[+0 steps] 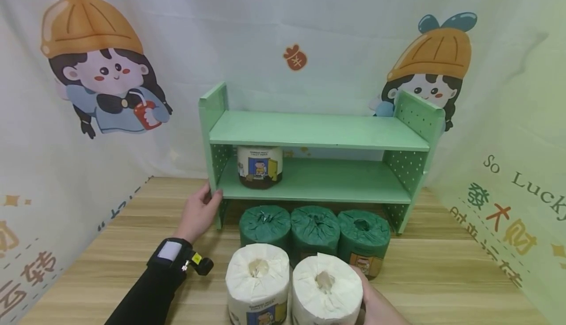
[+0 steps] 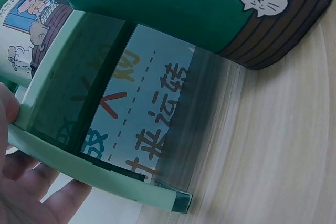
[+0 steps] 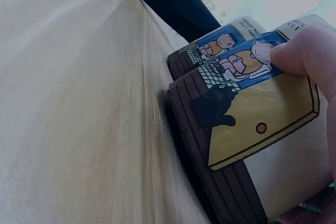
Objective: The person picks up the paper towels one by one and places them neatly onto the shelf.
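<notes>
My left hand [image 1: 201, 213] grips the left side panel of a green two-tier shelf [image 1: 318, 131], thumb on one side and fingers on the other in the left wrist view. My right hand [image 3: 315, 59] holds a white-wrapped toilet roll [image 1: 327, 288] from its right side, thumb across the printed wrapper. Beside that roll stands another white toilet roll [image 1: 258, 276]. A third white toilet roll [image 1: 260, 167] sits on the shelf's lower board at the left. Whether the held roll touches the table is hard to tell; a dark shadow lies along its lower edge.
Three green-wrapped toilet rolls [image 1: 315, 226] stand in a row on the wooden table [image 1: 442, 266], between the shelf and the white rolls. Printed cloth [image 1: 336, 35] hangs behind and at both sides. The shelf's upper board [image 1: 309, 128] has raised side panels.
</notes>
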`<action>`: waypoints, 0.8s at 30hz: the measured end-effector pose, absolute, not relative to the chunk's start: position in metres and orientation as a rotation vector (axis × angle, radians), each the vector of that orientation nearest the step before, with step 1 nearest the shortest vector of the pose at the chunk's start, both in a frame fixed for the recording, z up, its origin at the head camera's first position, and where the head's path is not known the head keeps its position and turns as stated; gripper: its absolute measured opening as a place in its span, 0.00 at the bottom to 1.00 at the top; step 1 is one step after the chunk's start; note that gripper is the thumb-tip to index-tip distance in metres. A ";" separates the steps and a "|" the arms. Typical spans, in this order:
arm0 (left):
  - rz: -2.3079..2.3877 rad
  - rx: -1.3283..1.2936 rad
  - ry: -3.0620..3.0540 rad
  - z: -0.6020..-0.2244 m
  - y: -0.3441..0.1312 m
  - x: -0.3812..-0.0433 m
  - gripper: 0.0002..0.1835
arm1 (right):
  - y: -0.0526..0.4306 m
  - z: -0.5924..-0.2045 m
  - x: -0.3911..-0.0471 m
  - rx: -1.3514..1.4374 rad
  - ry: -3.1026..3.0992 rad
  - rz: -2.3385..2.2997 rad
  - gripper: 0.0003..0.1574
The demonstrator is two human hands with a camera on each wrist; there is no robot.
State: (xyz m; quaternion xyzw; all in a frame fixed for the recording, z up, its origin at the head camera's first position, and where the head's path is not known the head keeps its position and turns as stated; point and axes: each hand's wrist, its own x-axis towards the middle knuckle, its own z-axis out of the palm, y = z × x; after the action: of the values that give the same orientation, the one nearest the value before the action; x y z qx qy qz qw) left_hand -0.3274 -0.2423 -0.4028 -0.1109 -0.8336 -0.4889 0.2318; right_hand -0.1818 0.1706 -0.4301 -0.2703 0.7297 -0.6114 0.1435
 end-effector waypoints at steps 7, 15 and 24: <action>-1.351 -0.310 -2.292 -0.403 -0.243 -0.328 0.25 | 0.175 -0.423 -0.180 -0.734 2.127 -1.716 0.62; -1.342 -0.305 -2.295 -0.403 -0.244 -0.329 0.26 | 0.181 -0.414 -0.177 -0.872 2.253 -1.658 0.58; -1.350 -0.308 -2.290 -0.405 -0.243 -0.329 0.27 | 0.180 -0.398 -0.169 -0.912 2.439 -1.638 0.59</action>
State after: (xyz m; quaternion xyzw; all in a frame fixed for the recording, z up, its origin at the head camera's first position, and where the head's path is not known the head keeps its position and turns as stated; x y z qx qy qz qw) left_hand -0.3294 -0.2430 -0.4054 -0.1119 -0.8327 -0.4908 0.2307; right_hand -0.1693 0.1804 -0.3981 -0.2962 0.7925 -0.5321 0.0328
